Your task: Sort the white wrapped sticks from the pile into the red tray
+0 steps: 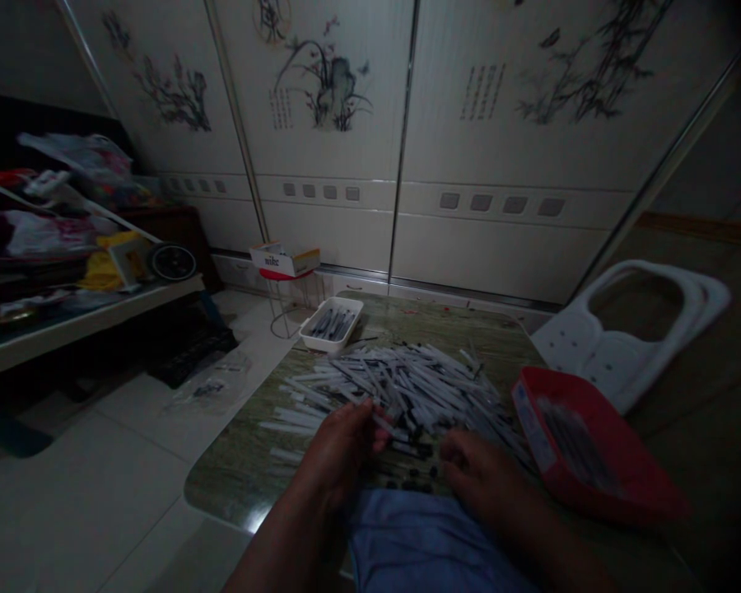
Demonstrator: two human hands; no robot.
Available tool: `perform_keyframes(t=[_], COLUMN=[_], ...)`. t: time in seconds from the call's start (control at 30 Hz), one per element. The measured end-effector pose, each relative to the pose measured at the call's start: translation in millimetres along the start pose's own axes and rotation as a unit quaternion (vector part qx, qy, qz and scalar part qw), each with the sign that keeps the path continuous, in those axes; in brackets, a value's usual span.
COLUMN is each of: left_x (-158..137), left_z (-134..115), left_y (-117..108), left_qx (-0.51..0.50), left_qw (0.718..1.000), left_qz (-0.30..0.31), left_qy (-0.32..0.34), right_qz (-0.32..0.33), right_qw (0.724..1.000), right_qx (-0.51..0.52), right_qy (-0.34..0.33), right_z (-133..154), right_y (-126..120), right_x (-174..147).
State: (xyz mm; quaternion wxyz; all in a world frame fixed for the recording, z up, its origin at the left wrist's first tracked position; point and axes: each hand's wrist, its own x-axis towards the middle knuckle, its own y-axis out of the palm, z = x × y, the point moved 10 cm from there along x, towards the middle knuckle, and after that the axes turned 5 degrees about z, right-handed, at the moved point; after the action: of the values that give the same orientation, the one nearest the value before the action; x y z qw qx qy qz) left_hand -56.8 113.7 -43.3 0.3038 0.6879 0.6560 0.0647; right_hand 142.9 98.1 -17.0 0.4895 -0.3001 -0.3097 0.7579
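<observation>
A big heap of whitish pens [432,383], some with dark ends, is spread over the table. My left hand [346,441] is at the near edge of this heap, its thumb and fingers closed on a pale pen [386,425] that points to the right. Just right of it my right hand [473,465] is held low with curled fingers. Whatever it may be pinching is too dark and small to make out. Several small black pieces [415,486], which look like caps, lie between the hands near the table's front edge.
The marbled table [228,469] carries a white tray [346,339] of pens at the back left and a red bin [623,486] with pale sticks at the right. A white plastic chair [593,346] stands beyond. A red stool [277,276] holds an open box [287,259].
</observation>
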Motion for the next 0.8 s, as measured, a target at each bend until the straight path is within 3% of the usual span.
perform_keyframes(t=[0.43,0.8], left_x=[-1,-2], left_z=[-14,-14], left_y=[-10,-13], left_qx=[-0.013,-0.008], left_qw=[0.999,0.999], left_qz=[-0.022,-0.022], left_qy=[0.035,0.03], right_qz=[-0.009,0.034], right_qw=[0.992,0.991], right_qx=[-0.113,-0.131], right_qy=[0.055,0.018], right_z=[-7,-4], right_y=[0,14], right_x=[0,-1])
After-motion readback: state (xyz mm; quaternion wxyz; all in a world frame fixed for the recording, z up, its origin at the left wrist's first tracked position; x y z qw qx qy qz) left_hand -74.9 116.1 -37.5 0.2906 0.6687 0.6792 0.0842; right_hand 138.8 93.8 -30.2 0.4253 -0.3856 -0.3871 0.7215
